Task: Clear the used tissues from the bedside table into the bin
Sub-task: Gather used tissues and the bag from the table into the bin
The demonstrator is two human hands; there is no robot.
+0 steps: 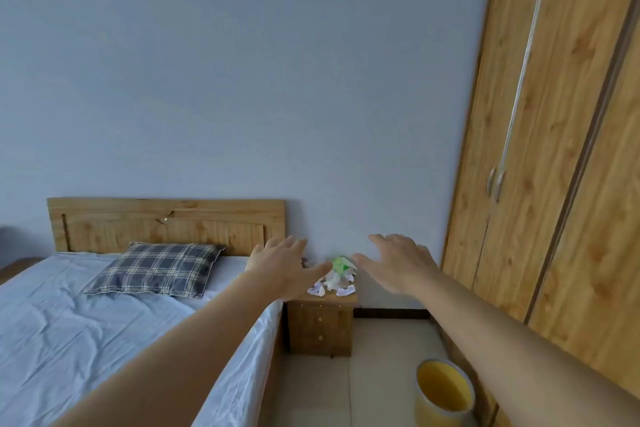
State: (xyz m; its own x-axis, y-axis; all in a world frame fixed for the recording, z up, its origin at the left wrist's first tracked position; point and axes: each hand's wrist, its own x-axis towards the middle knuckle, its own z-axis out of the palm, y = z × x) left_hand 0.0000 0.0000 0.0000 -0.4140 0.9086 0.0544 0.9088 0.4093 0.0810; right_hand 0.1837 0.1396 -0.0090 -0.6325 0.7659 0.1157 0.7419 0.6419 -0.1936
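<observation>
Reaching empty spread hands, left [282,265], right [398,263], tissues [332,282] at table [322,322] edge; bin [445,392] on open floor

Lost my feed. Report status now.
Left hand and right hand open, empty. Crumpled white tissues on wooden bedside table. Yellow round bin on floor, path unobstructed.
</observation>
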